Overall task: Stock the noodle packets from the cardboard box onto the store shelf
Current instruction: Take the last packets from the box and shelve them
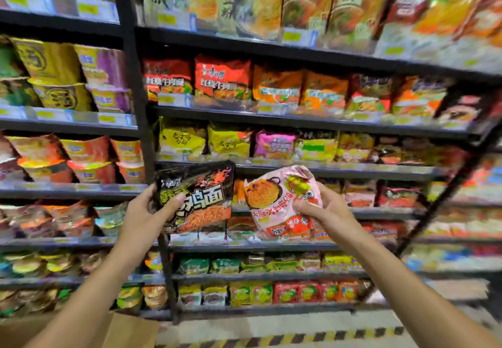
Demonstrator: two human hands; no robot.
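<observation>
My left hand (148,210) grips a black noodle packet (198,198) with flame art and white characters by its left edge, thumb across the front. My right hand (327,212) grips a pink noodle packet (279,201) by its right side, tilted with its top to the upper right. Both packets are held up in front of the store shelf (298,170), about level with its middle rows. A corner of the cardboard box (127,331) shows at the bottom left, partly behind my left forearm.
Black metal shelving holds rows of bagged noodles (222,79) on the right bay and cup noodles (54,76) on the left bay. A black upright post (141,119) divides the bays. Yellow-black hazard tape (285,339) runs along the floor.
</observation>
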